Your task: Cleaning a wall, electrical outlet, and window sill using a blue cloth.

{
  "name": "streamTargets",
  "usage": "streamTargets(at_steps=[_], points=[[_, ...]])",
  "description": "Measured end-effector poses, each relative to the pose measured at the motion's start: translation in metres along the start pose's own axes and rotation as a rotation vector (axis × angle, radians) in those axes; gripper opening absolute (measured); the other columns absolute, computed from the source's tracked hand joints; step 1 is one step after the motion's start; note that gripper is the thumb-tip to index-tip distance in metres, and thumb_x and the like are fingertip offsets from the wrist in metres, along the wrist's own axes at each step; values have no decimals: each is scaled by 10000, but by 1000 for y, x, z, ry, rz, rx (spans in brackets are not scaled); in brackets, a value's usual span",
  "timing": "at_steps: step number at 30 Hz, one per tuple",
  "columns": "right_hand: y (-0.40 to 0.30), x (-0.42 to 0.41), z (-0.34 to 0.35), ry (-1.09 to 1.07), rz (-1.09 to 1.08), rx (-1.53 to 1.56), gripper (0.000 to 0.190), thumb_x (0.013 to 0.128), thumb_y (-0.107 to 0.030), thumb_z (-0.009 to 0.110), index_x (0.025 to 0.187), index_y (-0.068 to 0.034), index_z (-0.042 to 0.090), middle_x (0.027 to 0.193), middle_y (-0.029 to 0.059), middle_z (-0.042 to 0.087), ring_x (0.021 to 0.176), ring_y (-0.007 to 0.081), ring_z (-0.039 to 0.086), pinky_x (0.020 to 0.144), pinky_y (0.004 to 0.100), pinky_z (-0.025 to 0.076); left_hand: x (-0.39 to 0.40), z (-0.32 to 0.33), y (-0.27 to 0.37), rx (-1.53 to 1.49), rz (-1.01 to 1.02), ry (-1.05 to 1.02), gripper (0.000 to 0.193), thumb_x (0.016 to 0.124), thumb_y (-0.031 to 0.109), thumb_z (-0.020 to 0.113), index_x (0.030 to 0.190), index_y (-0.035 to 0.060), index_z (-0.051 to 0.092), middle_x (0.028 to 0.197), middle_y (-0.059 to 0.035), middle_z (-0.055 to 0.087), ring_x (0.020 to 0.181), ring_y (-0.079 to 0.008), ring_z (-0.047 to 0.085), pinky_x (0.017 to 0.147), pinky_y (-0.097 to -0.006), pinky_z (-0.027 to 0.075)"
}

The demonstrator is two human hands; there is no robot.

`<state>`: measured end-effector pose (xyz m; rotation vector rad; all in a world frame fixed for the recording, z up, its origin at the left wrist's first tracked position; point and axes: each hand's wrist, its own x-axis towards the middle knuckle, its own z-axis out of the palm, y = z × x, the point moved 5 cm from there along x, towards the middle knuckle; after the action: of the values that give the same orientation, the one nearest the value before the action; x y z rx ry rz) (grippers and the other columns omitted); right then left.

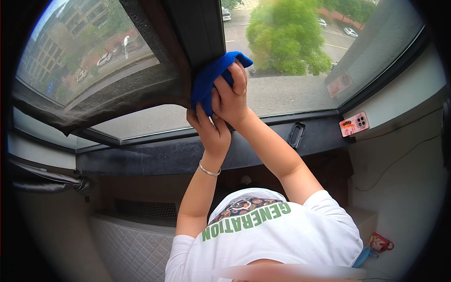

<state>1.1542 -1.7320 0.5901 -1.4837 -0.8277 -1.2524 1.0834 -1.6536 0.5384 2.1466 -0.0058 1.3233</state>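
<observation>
A blue cloth (211,77) is pressed against the dark window frame post (197,31), between a tilted window sash and a glass pane. My right hand (232,90) grips the cloth's upper right part with bent fingers. Just below and to the left, my left hand (211,130) has its fingertips at the cloth's lower edge; whether they pinch it is not plain. A silver bracelet (210,169) circles my left wrist.
On the dark windowsill (169,155) lies a black oblong frame-like piece (296,135). A pink patterned phone (354,124) rests at the sill's right end. The sash (116,95) juts inward at left. Behind stands a quilted mattress (137,246); a red bag (380,243) lies lower right.
</observation>
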Motion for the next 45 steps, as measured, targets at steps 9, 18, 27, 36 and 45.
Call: streamTargets(at_steps=[9, 18, 27, 36, 45], points=[[65, -176, -29, -551, 48, -561, 500, 845, -359, 542, 1285, -121, 542, 1519, 181, 237, 1438, 404, 37, 1139, 542, 18, -103, 40, -30, 10, -108, -332, 610, 810, -15, 560, 1357, -110, 307, 1399, -308, 139, 1277, -479, 260, 1056, -497, 303], [64, 51, -63, 18, 88, -767, 579, 825, -445, 553, 1313, -136, 513, 1502, 260, 214, 1375, 525, 116, 1017, 724, 67, 62, 47, 90, 122, 360, -165, 502, 931, 275, 493, 1371, 36, 454, 1489, -280, 224, 1377, -505, 175, 1093, -589, 144], [101, -196, -67, -318, 499, -719, 654, 857, -381, 575, 1416, -120, 358, 1481, 319, 81, 1311, 620, 103, 1022, 719, 189, -69, 95, -2, 388, 459, -409, 405, 883, 336, 565, 1237, 145, 602, 1501, -166, 317, 1330, -423, 348, 1072, -486, 281], [50, -237, -83, -651, 799, -712, 602, 844, -238, 581, 1319, 61, 366, 1345, 280, 370, 1213, 433, 392, 1030, 493, 334, -123, 88, -33, 392, 416, -737, 423, 844, 239, 565, 1230, 66, 574, 1237, -102, 540, 1088, -253, 539, 971, -379, 367], [8, -172, -185, -510, 798, -761, 597, 736, -356, 737, 1214, -43, 563, 1336, 228, 450, 1218, 396, 415, 1017, 486, 340, -151, 46, -23, 185, 125, -936, 430, 835, 263, 551, 1222, 81, 586, 1329, -185, 463, 1257, -424, 374, 1044, -608, 233]])
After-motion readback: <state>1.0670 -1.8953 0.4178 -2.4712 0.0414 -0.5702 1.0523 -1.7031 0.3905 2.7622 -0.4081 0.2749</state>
